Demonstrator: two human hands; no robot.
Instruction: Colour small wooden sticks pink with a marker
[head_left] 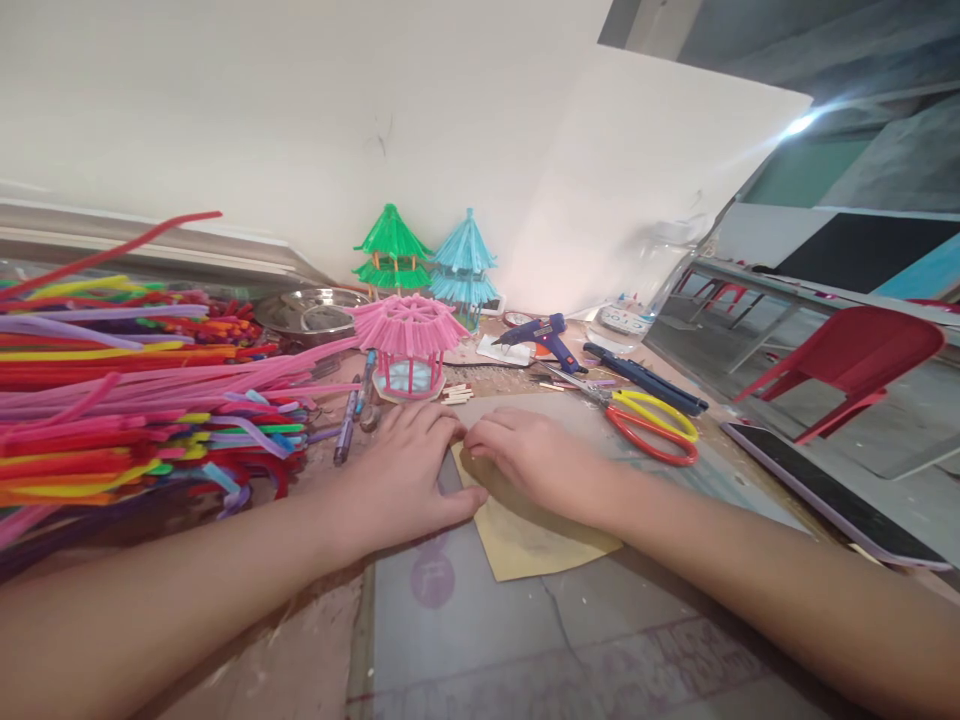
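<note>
A tan sheet of cardboard lies on the work mat in front of me. My left hand rests on the mat at the sheet's left edge, fingers curled down, thumb stretched along the edge. My right hand lies on top of the sheet, fingers bent and pressed onto its far corner. The two hands' fingertips nearly touch. Just beyond them stands a small pink pavilion model with a fringed roof.
A big pile of coloured pipe cleaners fills the left. Green and blue pavilion models stand by the wall. A blue glue gun, scissors, a metal bowl, a phone and a red chair are around.
</note>
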